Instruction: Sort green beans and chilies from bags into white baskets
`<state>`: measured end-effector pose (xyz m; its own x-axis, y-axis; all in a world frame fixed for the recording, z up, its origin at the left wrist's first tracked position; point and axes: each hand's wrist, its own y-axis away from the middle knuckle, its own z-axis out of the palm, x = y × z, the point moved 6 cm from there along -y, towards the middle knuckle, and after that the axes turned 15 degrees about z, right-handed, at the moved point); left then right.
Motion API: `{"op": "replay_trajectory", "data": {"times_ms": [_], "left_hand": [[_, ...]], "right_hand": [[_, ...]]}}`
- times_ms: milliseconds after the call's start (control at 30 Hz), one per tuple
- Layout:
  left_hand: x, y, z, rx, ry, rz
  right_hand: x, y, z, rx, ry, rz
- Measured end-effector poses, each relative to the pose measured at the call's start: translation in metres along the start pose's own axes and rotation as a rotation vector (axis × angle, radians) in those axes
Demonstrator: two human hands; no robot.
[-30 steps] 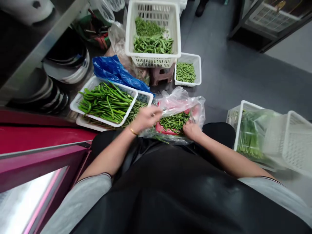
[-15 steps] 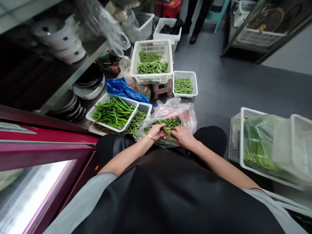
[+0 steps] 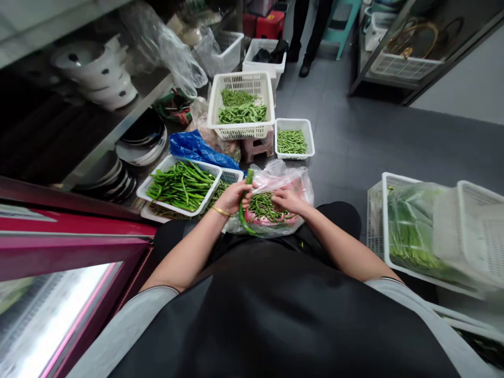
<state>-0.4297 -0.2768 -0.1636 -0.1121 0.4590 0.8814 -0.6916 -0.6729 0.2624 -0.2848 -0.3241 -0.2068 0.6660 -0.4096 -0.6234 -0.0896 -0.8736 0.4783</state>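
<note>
Well to the left of the left hand, white bowls (image 3: 104,79) stand stacked on a metal shelf, with dark and pale plates (image 3: 144,139) below them. Nearer, just left of the left hand, a white basket (image 3: 169,207) is heaped with long green peppers (image 3: 183,185); it sits partly over another white basket (image 3: 236,173). Crumpled blue plastic (image 3: 202,148) lies beyond the pair.

The left hand (image 3: 235,200), with a gold-coloured bangle at the wrist, is closed around one long green pepper (image 3: 244,221), held nearly upright, its lower end leaning right. Ahead of this hand, farther off, a large white basket (image 3: 242,132) of green pods rests on a low stool (image 3: 258,147).

Between the hands, a pink container (image 3: 289,216) in clear plastic (image 3: 275,169) holds thin green pieces (image 3: 263,206). The right hand (image 3: 289,199), apart from the left, is at the right side of these pieces, fingers curled; whether it grips anything cannot be told.

Beyond the right hand, a small white basket (image 3: 312,142) of pods stands on the grey floor (image 3: 346,142). Well to its right, a white crate (image 3: 386,226) holds plastic-covered leafy greens (image 3: 413,233).
</note>
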Motion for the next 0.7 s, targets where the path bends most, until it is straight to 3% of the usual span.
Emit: {"op": "replay_trajectory", "data": {"times_ms": [100,233,367,467,567,633,700], "left_hand": [[0.017,0.004,-0.014,0.010,0.001,0.047],[0.015,0.010,-0.013,-0.073,-0.077,0.017],[0.005,0.008,-0.011,-0.110,-0.194,0.047],[0.004,0.002,-0.012,-0.089,-0.297,0.157],[0.011,-0.008,0.000,-0.112,-0.363,0.322],[0.014,-0.014,0.016,-0.180,-0.400,0.421],[0.010,-0.019,0.032,-0.266,-0.422,0.425]], "right_hand": [[0.025,0.004,0.016,0.021,0.577,0.013],[0.048,0.008,0.028,-0.021,0.756,0.020],[0.039,0.013,0.017,-0.051,0.820,-0.103],[0.014,0.028,-0.021,0.158,0.650,-0.236],[-0.010,0.050,-0.062,0.405,0.291,-0.305],[-0.021,0.059,-0.075,0.490,0.074,-0.316],[-0.028,0.060,-0.078,0.591,-0.047,-0.319]]}}
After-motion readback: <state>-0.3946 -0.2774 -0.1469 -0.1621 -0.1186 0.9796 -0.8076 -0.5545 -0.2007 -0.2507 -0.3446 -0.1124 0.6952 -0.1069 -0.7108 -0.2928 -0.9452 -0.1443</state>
